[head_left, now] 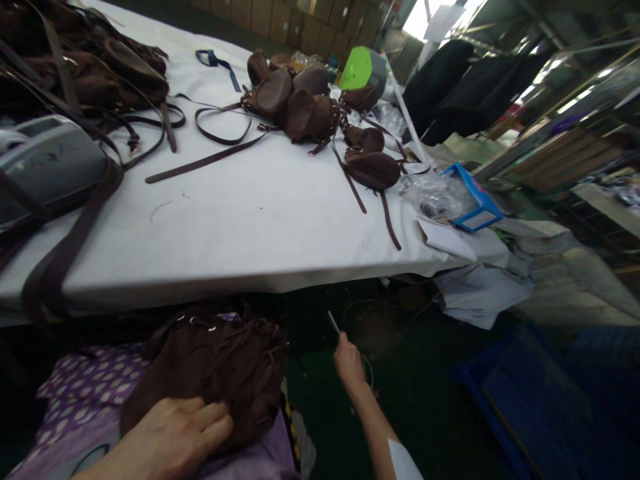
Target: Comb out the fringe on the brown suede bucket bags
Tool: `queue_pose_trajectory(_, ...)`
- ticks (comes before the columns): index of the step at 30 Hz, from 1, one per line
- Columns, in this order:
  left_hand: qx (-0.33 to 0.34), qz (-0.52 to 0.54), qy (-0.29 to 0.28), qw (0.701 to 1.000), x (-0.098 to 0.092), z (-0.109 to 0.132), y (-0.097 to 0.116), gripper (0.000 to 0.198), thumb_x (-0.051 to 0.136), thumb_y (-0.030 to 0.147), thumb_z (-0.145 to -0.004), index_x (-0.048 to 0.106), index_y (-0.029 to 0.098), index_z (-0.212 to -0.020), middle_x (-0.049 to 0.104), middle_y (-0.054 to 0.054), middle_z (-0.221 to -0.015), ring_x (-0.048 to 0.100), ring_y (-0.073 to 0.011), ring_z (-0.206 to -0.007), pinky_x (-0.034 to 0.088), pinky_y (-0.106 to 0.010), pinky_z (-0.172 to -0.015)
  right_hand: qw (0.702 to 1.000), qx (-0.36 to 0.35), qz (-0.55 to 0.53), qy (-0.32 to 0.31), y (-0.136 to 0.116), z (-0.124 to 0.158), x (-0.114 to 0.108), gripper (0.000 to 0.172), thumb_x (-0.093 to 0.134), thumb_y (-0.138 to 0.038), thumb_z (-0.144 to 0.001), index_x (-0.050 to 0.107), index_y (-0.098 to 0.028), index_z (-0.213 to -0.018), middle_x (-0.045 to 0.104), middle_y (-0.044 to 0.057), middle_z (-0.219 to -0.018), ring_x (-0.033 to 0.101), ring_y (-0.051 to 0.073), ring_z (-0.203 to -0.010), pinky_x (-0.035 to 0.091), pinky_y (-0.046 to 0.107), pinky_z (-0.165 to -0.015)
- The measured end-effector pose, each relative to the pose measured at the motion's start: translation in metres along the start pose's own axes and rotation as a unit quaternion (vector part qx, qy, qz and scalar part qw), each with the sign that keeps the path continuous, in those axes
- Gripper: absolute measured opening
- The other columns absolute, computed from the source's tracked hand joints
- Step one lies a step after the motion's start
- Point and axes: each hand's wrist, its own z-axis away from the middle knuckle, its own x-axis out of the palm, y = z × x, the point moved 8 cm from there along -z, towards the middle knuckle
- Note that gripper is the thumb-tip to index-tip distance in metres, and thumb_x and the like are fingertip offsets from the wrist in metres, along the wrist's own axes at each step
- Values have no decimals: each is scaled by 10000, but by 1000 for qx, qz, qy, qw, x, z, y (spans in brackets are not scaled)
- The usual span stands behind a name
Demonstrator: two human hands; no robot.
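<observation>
A dark brown drawstring bag with metal eyelets and a fringed side rests on the lap, over purple polka-dot cloth. My left hand presses on its near side, fingers bent together against the bag. Out to the right, away from the bag and below the table edge, my right hand is closed around a slim metal tool. Only its thin tip shows past the fingers, so its exact kind is hidden.
A white-covered table stands in front. Several small brown bags with straps lie at its back, and a larger brown pile and a grey machine at left. A blue box sits at the right end.
</observation>
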Motion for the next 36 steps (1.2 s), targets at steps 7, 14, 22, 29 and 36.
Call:
queue_pose_trajectory(7, 38, -91, 86, 991, -29, -16, 18, 219, 588, 249, -872, 582, 275, -1089, 556, -61, -1257, 518, -253, -985, 395, -407, -864, 991, -116, -51, -32, -57, 53, -30, 389, 324, -118, -938, 459, -170, -1299, 673, 66, -862, 659, 183, -766, 490, 247, -684)
queue_pose_trajectory(14, 68, -113, 43, 990, -16, -12, 27, 80, 576, 134, -842, 586, 208, -869, 599, -23, -852, 518, -206, -770, 404, -327, -704, 989, -108, 32, -100, -94, 31, 0, 460, 408, 0, -844, 526, -177, -1251, 660, 133, -977, 645, 231, -891, 480, 309, -771)
queue_pose_trajectory(22, 32, -46, 167, 984, -45, 0, 15, 196, 425, 206, -945, 546, 229, -794, 546, 19, -735, 460, -179, -676, 318, -357, -795, 995, -16, 6, -102, -32, 7, -44, 374, 228, -108, -962, 505, -144, -1211, 662, 78, -793, 658, 187, -705, 463, 261, -644)
queue_pose_trajectory(29, 63, -40, 217, 973, -59, -5, 16, 312, 316, 217, -1003, 595, 216, -864, 522, 37, -699, 432, -150, -683, 239, -400, -931, 965, -194, -28, -173, -104, 69, -18, 350, 470, -23, -789, 571, -193, -1078, 663, 66, -885, 636, 192, -846, 443, 253, -737)
queue_pose_trajectory(36, 50, -25, 232, 971, -84, -4, 13, 459, 181, 220, -1018, 616, 224, -873, 562, 21, -713, 447, -153, -677, 260, -357, -850, 985, -42, -75, -148, -48, 59, -38, 251, 308, -133, -962, 558, -151, -986, 658, 50, -729, 649, 168, -629, 420, 225, -555)
